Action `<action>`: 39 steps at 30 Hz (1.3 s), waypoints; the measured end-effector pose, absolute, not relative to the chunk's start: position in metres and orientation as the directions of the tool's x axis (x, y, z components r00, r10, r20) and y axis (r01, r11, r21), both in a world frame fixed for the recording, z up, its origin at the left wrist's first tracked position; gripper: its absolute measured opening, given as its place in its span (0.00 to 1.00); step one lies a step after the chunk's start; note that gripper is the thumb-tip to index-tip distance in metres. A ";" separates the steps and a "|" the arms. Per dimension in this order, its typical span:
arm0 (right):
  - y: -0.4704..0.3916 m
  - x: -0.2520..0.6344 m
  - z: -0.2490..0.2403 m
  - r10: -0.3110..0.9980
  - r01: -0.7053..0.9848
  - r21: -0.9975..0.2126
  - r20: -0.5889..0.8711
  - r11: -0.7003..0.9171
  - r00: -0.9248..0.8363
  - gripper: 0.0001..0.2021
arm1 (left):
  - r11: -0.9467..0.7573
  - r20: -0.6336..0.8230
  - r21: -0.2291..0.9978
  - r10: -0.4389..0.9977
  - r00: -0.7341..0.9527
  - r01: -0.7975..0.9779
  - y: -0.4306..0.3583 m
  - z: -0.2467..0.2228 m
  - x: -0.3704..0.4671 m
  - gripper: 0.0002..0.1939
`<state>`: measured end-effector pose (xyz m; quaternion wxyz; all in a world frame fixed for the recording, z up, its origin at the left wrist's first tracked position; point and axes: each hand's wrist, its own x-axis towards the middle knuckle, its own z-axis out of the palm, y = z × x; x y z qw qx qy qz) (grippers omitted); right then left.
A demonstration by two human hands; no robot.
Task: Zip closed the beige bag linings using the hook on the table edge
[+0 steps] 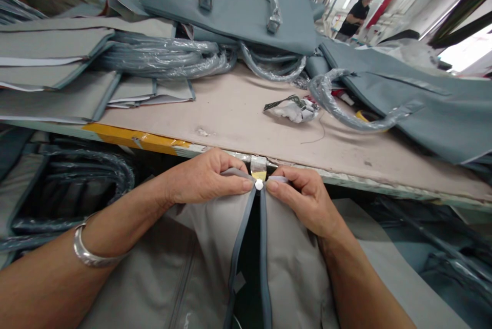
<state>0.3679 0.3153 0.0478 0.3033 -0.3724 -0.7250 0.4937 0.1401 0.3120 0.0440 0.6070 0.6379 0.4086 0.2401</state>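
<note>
Grey fabric with blue-grey edging, which looks like a bag lining (215, 231), hangs in front of me below the table edge. My left hand (209, 178) pinches its upper left side between thumb and fingers. On the other side of the slit, my right hand (302, 193) grips the upper right side the same way. Between my thumbs sits a small white round piece (259, 184), where the two edged sides meet. Just above it, a clear and yellow taped tab (259, 167) is fixed at the table's edge. Below, the slit gapes onto a dark inside.
Blue-grey bags (238, 6) with plastic-wrapped handles lie at the back of the table (230, 114); another bag (430, 98) lies right. Stacked grey panels (49, 96) are at left. A crumpled scrap (294, 109) lies mid-table. A person (355, 16) stands far off.
</note>
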 end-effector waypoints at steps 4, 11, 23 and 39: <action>0.315 0.368 0.047 0.845 0.256 -0.935 0.079 0.247 -0.529 0.14 | 0.082 -0.192 0.971 0.826 0.530 0.225 0.311 0.045 0.141 0.16; 0.312 0.366 0.050 0.872 0.319 -0.910 0.083 0.263 -0.482 0.16 | 0.076 -0.180 0.974 0.831 0.526 0.215 0.310 0.047 0.142 0.15; 0.312 0.361 0.054 0.901 0.423 -0.850 0.128 0.314 -0.414 0.16 | 0.085 -0.182 0.974 0.847 0.499 0.212 0.310 0.056 0.144 0.14; 0.312 0.369 0.057 0.843 0.405 -0.838 0.114 0.365 -0.525 0.10 | 0.055 -0.192 0.962 0.831 0.522 0.266 0.309 0.053 0.140 0.14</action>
